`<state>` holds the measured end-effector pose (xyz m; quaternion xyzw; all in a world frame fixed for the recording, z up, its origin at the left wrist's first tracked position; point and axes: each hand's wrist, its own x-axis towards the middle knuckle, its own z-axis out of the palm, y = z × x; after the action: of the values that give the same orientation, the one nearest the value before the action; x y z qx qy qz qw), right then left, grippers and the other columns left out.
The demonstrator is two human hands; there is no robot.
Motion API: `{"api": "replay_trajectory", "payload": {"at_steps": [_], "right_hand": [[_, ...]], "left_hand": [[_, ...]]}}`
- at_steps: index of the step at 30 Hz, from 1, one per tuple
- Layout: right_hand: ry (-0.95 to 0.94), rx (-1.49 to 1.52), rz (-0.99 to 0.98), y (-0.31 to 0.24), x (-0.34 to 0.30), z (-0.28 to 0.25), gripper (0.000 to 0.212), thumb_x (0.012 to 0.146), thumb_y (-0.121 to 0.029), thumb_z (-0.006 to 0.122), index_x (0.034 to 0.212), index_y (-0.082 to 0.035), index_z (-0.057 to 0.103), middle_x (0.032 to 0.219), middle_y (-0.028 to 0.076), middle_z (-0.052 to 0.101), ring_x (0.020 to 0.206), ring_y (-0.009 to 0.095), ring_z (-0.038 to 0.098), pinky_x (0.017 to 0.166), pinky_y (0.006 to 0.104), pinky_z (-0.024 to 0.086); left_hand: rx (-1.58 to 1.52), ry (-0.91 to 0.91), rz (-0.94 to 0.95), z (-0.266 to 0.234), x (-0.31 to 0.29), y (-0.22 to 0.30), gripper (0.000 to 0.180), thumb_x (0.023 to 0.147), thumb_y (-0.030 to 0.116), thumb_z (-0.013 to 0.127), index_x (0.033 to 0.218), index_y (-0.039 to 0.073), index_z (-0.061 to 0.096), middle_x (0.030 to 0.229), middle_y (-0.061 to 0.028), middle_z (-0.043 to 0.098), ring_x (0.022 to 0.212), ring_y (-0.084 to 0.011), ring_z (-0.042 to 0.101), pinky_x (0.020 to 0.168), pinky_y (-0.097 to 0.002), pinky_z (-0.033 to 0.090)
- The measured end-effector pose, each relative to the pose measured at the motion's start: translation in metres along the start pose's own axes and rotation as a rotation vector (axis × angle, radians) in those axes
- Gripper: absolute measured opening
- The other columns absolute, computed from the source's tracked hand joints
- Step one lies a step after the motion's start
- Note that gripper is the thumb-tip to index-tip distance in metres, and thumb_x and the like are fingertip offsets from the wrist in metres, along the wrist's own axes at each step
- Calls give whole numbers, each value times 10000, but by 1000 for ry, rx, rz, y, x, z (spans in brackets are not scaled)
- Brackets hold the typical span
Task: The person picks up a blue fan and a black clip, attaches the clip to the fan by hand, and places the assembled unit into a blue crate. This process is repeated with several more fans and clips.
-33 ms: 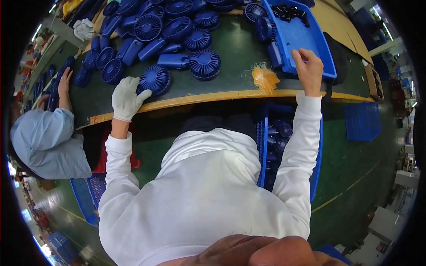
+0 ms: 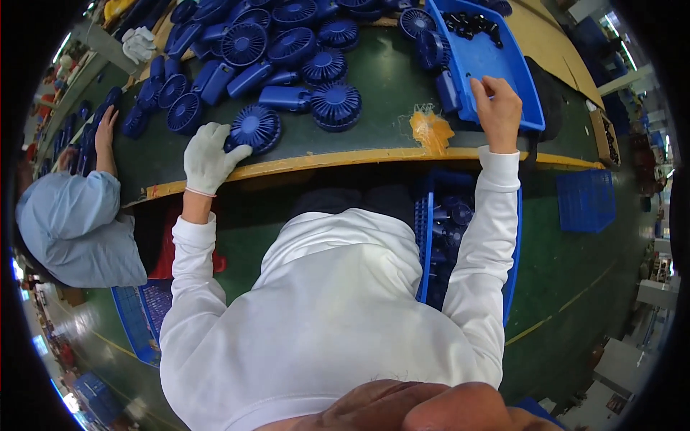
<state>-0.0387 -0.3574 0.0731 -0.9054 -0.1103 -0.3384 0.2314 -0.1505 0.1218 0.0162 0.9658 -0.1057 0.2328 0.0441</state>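
My left hand (image 2: 208, 159), in a pale knitted glove, rests at the table's near edge. Its fingers and thumb close round the side of a dark blue handheld fan (image 2: 256, 129) lying flat with its ribbed round head showing; the fan's handle is hidden. My bare right hand (image 2: 499, 115) is over the near end of a blue plastic tray (image 2: 533, 108), fingers curled into a pinch. Whatever may be between those fingertips is too small to make out. Small black parts (image 2: 471, 27) lie heaped in the tray's far end.
Many blue fans (image 2: 244, 44) pile up at the back left. A torn orange patch (image 2: 433, 131) marks the green tabletop (image 2: 381, 86). Below the edge stands a blue crate (image 2: 424, 244) with fans. On the left, a co-worker's sleeve (image 2: 72, 205) and hand (image 2: 106, 133) reach onto the table.
The view has shifted very slightly. Both hands and the fan keep their places.
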Motion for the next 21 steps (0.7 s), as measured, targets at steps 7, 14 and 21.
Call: {"api": "replay_trajectory", "payload": {"at_steps": [7,14,21], "right_hand": [[-242,-652,-96,-45,7,54,166,822,-226,698,852,-64,726,892,112,655,874,306,644,677,395,571],[-259,-635,-30,-49,29,48,153,836,-202,676,863,-66,739,930,123,672,863,320,669,688,406,571],[-271,-432,65,59,102,63,250,838,-303,674,879,-60,711,883,174,700,886,394,664,756,469,530]], "left_hand": [[32,312,66,4,13,34,497,515,429,861,768,102,586,750,-53,527,715,-250,544,612,-359,455],[15,123,-27,-11,-2,44,507,547,388,853,869,83,606,868,-74,575,819,-282,561,698,-389,463],[-118,-40,77,-25,-12,60,610,598,436,792,1022,32,623,938,-110,619,885,-316,581,761,-421,468]]}}
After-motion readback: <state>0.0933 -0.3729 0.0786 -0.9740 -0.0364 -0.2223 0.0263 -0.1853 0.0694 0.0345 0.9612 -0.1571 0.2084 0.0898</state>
